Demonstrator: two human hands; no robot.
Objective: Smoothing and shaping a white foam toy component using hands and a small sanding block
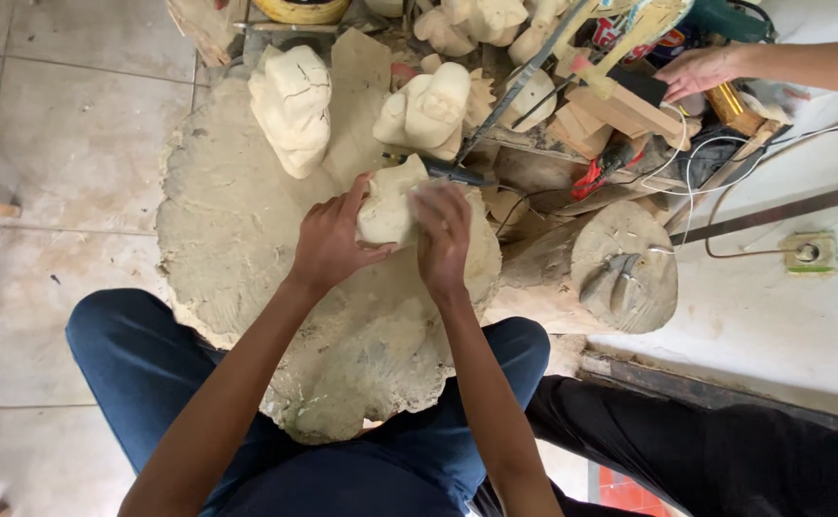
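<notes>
Pale wooden carving [387,206], a small rough-cut block of light wood, sits between both hands above the dusty round stump [237,230] that serves as a work surface. The left hand [328,241] is closed around its left side, thumb across the front and fingers curled behind. The right hand [443,235] lies against its right side, fingers bent over the top edge; whether something lies under that palm cannot be told. The carving rests at the stump's far right portion, directly ahead of the person's knees in dark blue trousers [141,364].

Beyond it stand a larger unfinished carving [292,107] and a second one [430,110], both apart from the hands. At upper right a co-worker's hand [699,72] reaches among wooden offcuts [620,110]. A wall socket [810,253] lies on the floor at right.
</notes>
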